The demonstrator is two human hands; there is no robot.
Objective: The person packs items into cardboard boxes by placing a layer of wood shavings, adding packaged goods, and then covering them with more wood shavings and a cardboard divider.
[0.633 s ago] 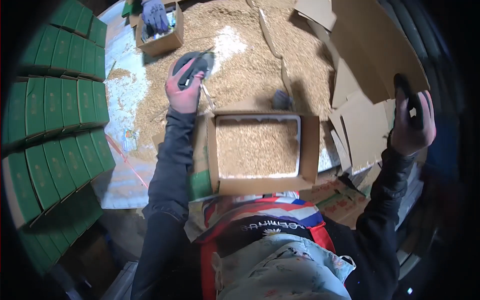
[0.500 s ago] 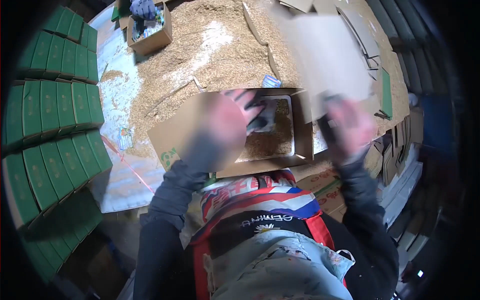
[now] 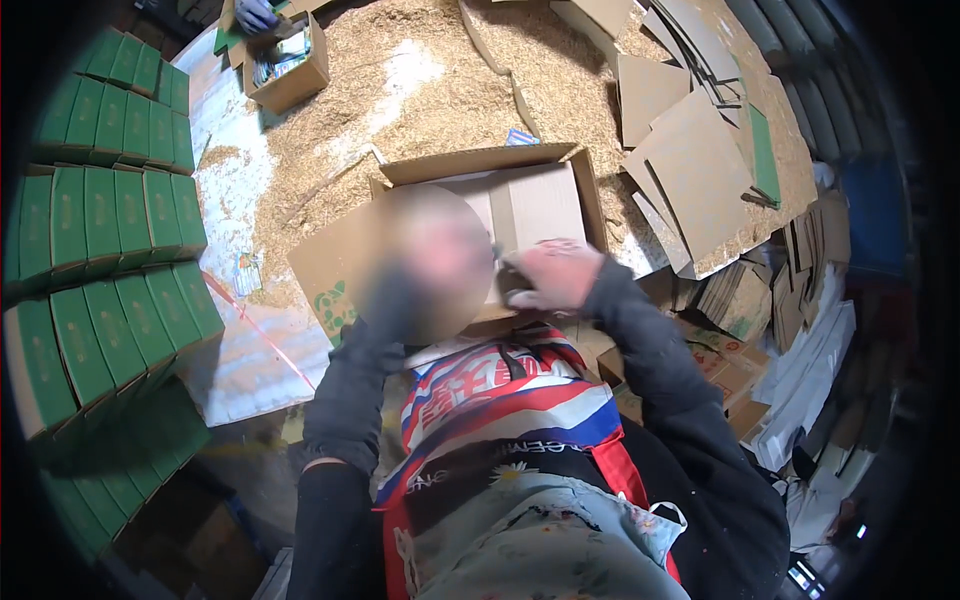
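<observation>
Rectangular brown cardboard box (image 3: pixel 460 163) holds a tan cardboard sheet (image 3: pixel 543 205); right hand (image 3: pixel 553 272) half-curls over it, left hand (image 3: pixel 440 250) blurs; both grips unclear.

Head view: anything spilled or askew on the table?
Yes. Loose tan flakes lie in a wide, uneven layer over the white table, outside the open box, so they may be spilled. At right, flat cardboard sheets overlap at odd angles rather than stacked squarely.

Dark sleeves (image 3: pixel 655 350), a black top (image 3: pixel 470 490) with daisy print (image 3: pixel 513 471), red-white-blue striped cloth (image 3: pixel 540 385), a red right strap (image 3: pixel 618 470); pale floral fabric (image 3: pixel 535 545) nearest. The blurred left hand (image 3: pixel 440 245) may be gloved.
</observation>
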